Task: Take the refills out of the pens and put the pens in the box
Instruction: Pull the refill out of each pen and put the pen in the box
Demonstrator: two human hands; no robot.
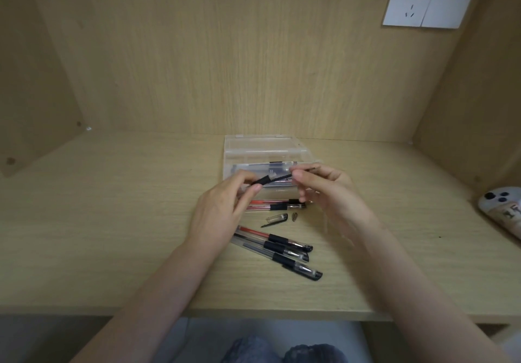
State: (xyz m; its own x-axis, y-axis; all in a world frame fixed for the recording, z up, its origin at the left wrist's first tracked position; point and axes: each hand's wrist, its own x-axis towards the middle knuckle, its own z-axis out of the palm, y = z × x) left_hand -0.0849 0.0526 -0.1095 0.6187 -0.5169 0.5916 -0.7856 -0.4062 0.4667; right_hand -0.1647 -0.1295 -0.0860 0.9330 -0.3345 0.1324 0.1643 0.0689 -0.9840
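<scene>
- Light is soft, warm, even and rather dim.
- Faint shadows lie on the desk under the left hand and right hand, and beside the loose pens below the grip.
- The right hand and the refill it pinches smear with motion; the left hand and its pen look sharper.
- The lens bends the desk edge and side walls far from the grip; the socket up-right looks skewed.

We face a light wood alcove: a pale counter, a grained back panel, side panels, a white wall socket at upper right
</scene>
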